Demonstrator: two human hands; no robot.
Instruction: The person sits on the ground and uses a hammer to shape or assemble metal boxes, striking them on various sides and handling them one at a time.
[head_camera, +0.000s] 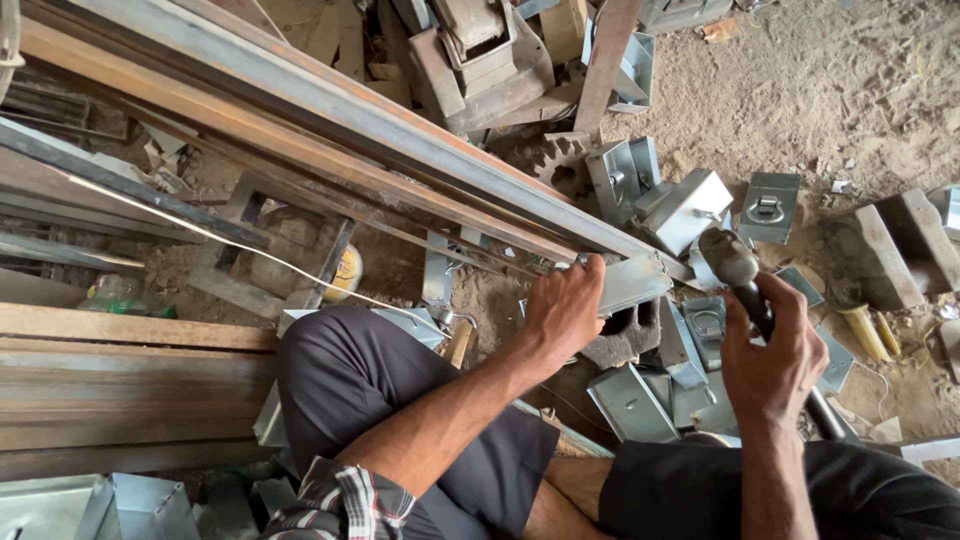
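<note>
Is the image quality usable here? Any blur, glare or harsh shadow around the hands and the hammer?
Head view: soft, even daylight with no hard shadows; the hammer head in the right hand looks slightly smeared; the left hand on the folded metal sheet is sharp; faint sheen on the long steel bars, no blown glare; edges bend slightly from the wide lens.

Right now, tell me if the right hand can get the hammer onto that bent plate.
Probably yes. The right hand holds the hammer raised just beside the bent plate, which the left hand pins, with nothing between them.
</note>
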